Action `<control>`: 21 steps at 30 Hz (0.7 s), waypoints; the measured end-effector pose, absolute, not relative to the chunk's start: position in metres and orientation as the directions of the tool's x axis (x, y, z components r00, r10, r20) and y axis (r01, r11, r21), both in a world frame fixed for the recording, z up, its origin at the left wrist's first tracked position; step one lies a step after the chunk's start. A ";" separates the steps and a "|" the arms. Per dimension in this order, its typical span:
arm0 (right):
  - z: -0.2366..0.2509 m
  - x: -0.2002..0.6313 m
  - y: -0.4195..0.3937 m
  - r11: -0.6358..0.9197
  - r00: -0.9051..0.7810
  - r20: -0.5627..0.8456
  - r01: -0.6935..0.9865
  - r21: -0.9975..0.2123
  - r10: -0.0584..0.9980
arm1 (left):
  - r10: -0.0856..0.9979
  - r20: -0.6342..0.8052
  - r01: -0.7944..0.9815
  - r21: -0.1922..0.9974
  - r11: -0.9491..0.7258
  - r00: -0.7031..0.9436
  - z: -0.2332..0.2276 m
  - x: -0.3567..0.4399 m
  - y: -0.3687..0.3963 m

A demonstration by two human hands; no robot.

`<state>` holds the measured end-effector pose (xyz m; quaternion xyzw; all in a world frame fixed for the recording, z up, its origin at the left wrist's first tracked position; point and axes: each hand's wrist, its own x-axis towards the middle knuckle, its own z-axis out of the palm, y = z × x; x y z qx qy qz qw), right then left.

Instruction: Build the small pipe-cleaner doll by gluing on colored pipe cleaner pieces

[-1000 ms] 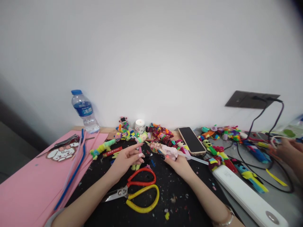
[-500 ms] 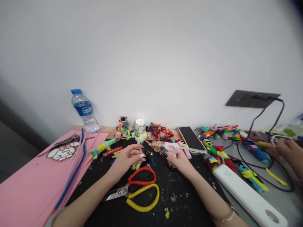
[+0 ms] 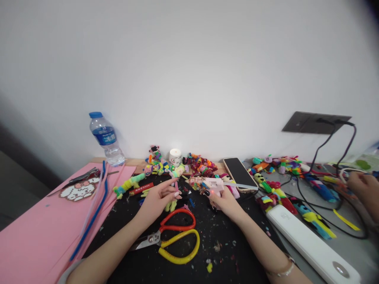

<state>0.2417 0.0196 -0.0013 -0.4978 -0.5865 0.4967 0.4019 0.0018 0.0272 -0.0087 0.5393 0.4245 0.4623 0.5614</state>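
1. I take the work to centre on the small pink piece (image 3: 175,185), a short fuzzy stem pinched between thumb and fingertips of my left hand (image 3: 158,199), just above the black mat (image 3: 189,252) and just left of the glue gun (image 3: 214,184).
2. I judge the piece very light, soft and bendable; it would crush or kink under a hard squeeze, so a gentle pinch low on the stem, away from the tip, looks best.
3. My right hand (image 3: 223,201) is closed around the glue gun's grip, nozzle pointing left toward the pink piece. The gun is rigid plastic; its tip is probably hot, so I would hold only the handle.
4. Just below the gun on the mat lie the red and yellow scissors (image 3: 174,240).
5. Right of the gun lies a phone (image 3: 239,173), farther right a white case (image 3: 310,246).
6. Far left of the gun stands a water bottle (image 3: 106,139) beside pink sheets (image 3: 35,232).
7. At the far right, another person's hand (image 3: 363,185) works among cables.
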 end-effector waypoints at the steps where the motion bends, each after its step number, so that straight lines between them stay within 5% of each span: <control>1: -0.001 0.242 0.019 0.027 -0.191 -0.011 0.192 -0.981 0.981 | 0.977 0.032 -0.052 0.998 -0.021 0.209 -0.010 0.001 0.027; 21: 0.005 0.237 0.014 0.227 -0.278 0.153 0.254 -0.940 0.948 | 0.946 0.019 -0.009 1.000 -0.017 0.323 -0.008 0.005 0.020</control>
